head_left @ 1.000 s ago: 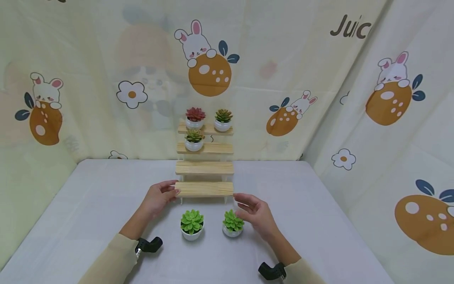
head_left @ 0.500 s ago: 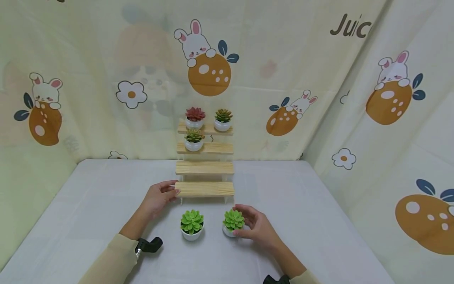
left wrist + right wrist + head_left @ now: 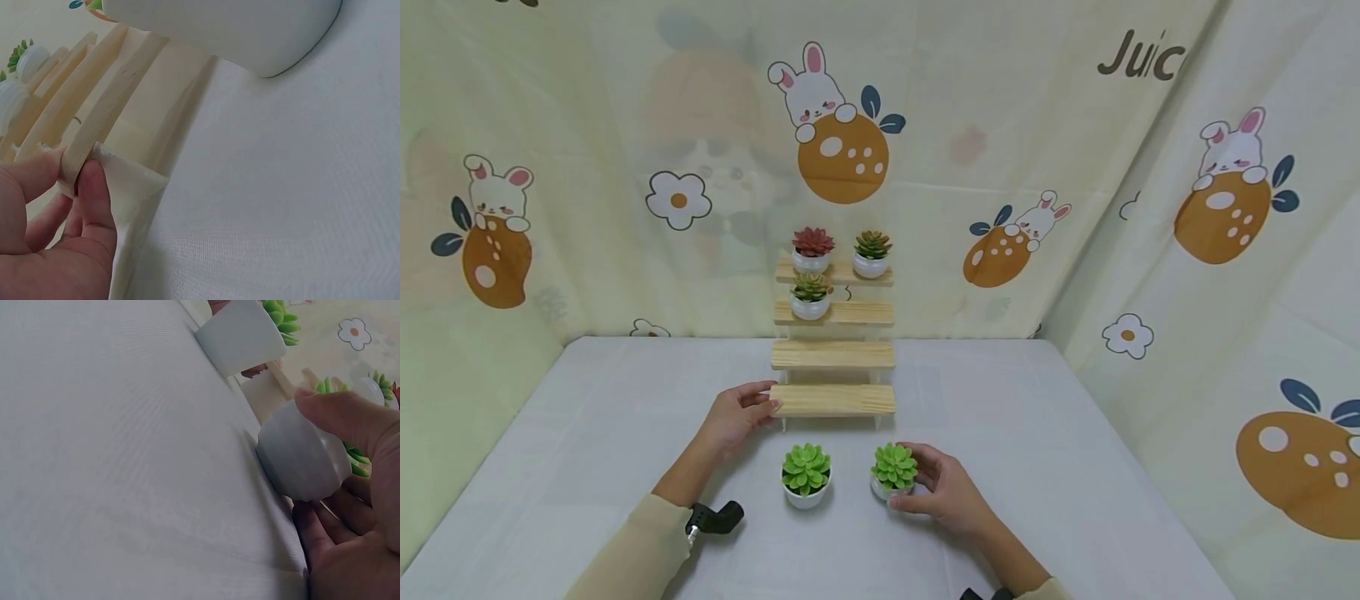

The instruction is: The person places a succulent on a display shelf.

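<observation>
My left hand (image 3: 737,418) pinches the left end of the lowest board of a wooden tiered shelf (image 3: 832,400). In the left wrist view, thumb and fingers clasp that board end (image 3: 94,137) from both sides. My right hand (image 3: 951,490) holds a bright green potted succulent (image 3: 893,467) at the table's front middle. The right wrist view shows the thumb on one side of its white ribbed pot (image 3: 300,453) and fingertips on the other, low by the tablecloth. To its left stands another green potted succulent (image 3: 806,473), upright and untouched.
On the top board sit a red succulent (image 3: 812,248) and a dark green one (image 3: 872,252). A reddish-green succulent (image 3: 810,295) is at the left of the board below. Behind the white-covered table (image 3: 1000,417) hangs a printed curtain (image 3: 955,150).
My right hand has come down from near the lowest board's right end and closed around the right green succulent's pot. My left hand has stayed on the board.
</observation>
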Action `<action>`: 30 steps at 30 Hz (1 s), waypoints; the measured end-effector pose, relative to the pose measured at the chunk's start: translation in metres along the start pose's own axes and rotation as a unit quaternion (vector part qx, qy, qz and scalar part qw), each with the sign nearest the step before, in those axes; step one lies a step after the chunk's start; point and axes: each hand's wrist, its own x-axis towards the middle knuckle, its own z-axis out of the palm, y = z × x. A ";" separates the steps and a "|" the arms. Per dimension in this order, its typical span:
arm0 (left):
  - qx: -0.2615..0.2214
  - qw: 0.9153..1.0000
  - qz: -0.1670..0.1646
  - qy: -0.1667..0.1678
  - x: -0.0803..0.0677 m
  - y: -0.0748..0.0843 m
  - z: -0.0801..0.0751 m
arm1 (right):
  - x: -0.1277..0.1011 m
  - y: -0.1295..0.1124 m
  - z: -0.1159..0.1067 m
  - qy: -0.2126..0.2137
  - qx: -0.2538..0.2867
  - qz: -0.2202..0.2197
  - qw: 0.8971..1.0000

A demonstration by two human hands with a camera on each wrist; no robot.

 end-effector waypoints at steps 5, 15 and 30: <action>-0.009 1.000 0.005 -0.002 0.000 -0.001 0.000 | 0.001 0.001 0.001 0.009 0.003 0.007 1.000; -0.019 1.000 0.007 -0.005 0.000 -0.002 0.000 | -0.001 -0.001 0.004 0.006 0.019 -0.007 1.000; -0.020 1.000 0.015 -0.010 0.002 -0.003 -0.001 | 0.012 -0.001 0.004 0.023 0.027 0.010 0.999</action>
